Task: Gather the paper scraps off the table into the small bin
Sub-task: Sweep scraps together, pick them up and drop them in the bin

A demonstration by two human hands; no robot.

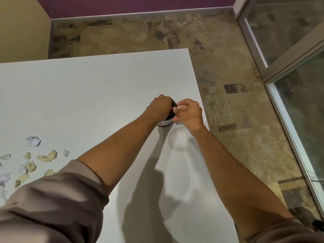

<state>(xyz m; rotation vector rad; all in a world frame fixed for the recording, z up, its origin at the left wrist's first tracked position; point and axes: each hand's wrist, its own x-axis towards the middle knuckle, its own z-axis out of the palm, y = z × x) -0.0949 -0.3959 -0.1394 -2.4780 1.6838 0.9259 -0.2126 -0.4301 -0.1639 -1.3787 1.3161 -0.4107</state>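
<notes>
We judge the task barely begun, or at most a little way in. A scatter of paper scraps [31, 160], white and tan, lies on the desk [98, 81] at about nine o'clock from our arms, near the desk's left edge and well apart from the small bin [164, 122]. The largest white crumple [33, 141] sits at the top of that scatter, with a tan one [47, 156] just below and to its right. Whether any scraps are already inside the bin we cannot tell, since our hands cover its mouth.

The bin stands upright toward the right edge of the desk, at about twelve o'clock from our body. Our left hand [160, 107] is curled over its dark rim from the left, and its grip looks closed on the bin, though the fingers themselves are hidden behind the knuckles. Our right hand [188, 113] is at the rim from the right, fingers bent, thumb and forefinger pinching something small and pale at the rim; it may be a scrap or part of the bin, and we cannot say which.

So both hands are at the bin, and the scraps lie far off at the eight to nine o'clock side, with nearly all the gathering left to do.
</notes>
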